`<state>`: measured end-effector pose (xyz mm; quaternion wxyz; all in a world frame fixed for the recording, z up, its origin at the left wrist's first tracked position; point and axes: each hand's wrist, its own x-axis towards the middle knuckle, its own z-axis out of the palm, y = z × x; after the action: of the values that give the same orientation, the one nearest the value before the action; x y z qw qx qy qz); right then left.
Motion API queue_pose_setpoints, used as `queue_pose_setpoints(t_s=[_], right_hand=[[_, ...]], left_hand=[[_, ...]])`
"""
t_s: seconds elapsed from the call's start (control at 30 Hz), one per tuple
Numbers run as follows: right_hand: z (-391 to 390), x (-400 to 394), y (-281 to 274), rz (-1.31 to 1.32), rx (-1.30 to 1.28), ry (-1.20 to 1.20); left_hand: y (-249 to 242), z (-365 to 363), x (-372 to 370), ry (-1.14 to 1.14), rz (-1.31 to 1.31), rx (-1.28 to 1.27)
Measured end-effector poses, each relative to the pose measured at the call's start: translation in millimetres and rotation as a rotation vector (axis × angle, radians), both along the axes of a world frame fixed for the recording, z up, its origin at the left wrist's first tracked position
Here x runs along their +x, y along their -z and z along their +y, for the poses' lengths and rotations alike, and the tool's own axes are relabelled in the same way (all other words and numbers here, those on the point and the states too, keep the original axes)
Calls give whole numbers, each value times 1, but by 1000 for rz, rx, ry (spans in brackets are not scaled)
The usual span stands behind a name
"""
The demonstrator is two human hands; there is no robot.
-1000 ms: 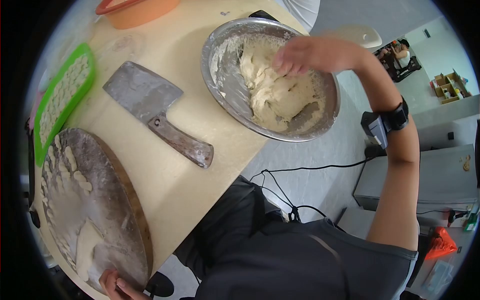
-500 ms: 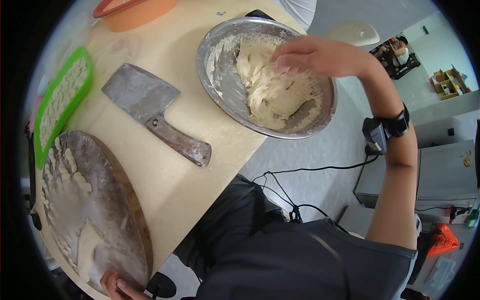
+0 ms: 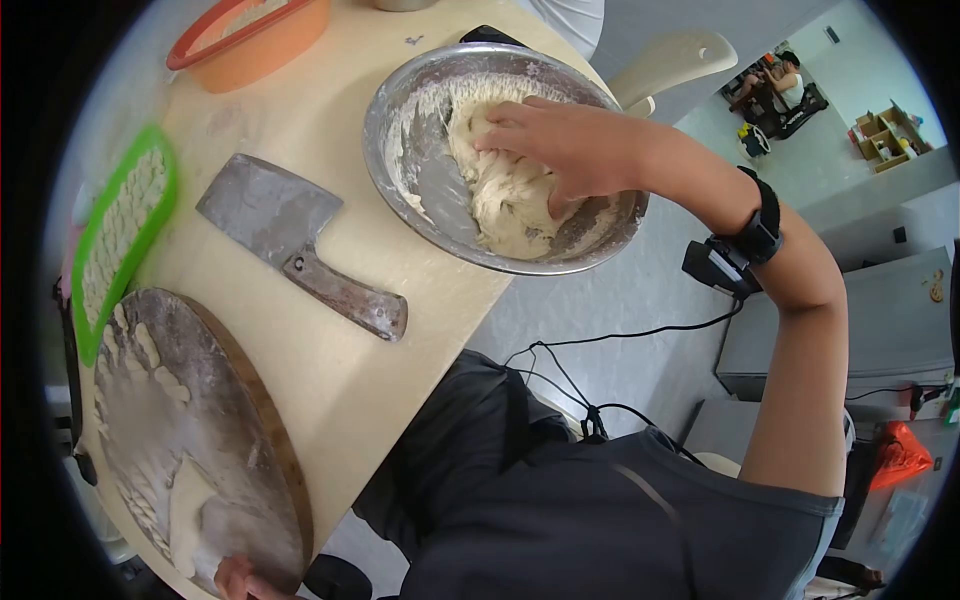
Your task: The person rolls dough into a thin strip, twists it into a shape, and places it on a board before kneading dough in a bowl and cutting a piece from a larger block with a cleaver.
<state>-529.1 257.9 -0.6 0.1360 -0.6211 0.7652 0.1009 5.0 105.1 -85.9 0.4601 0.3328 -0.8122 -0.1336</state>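
Observation:
My right hand is in the steel bowl, its fingers and thumb curved into the sticky pale dough. At the bottom left my left hand sits at the near edge of the round wooden chopping board. Its visible fingers are curled; the frame edge cuts off the rest, and what they hold, if anything, is hidden. On the board lie a flattened strip of dough and several small dough pieces. Between board and bowl lies a cleaver, its handle towards me.
A green tray with rows of small dough pieces stands at the table's left. Behind it is an orange basin with pale contents. The cream table ends close to my lap. Black cables hang on the right; a person sits far off.
My right hand has moved down and left from above the dough, and its fingers now press into it. My left hand stays at the board's edge. The whole view has shifted slightly.

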Motion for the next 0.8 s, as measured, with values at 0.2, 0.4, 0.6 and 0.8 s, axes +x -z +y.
queue_pose_setpoints(t_s=[0.2, 0.4, 0.6, 0.8], right_hand=[[-8, -12, 8, -37, -81, 34], [-12, -33, 11, -138, -158, 17], [-10, -30, -9, -190, -218, 11], [-1, -31, -35, -300, -223, 58]], left_hand=[[-16, 31, -78, 426, 32, 94], [-27, 37, -130, 841, -138, 41], [-43, 70, -257, 669, -133, -83], [-20, 72, -288, 675, -232, -178]])
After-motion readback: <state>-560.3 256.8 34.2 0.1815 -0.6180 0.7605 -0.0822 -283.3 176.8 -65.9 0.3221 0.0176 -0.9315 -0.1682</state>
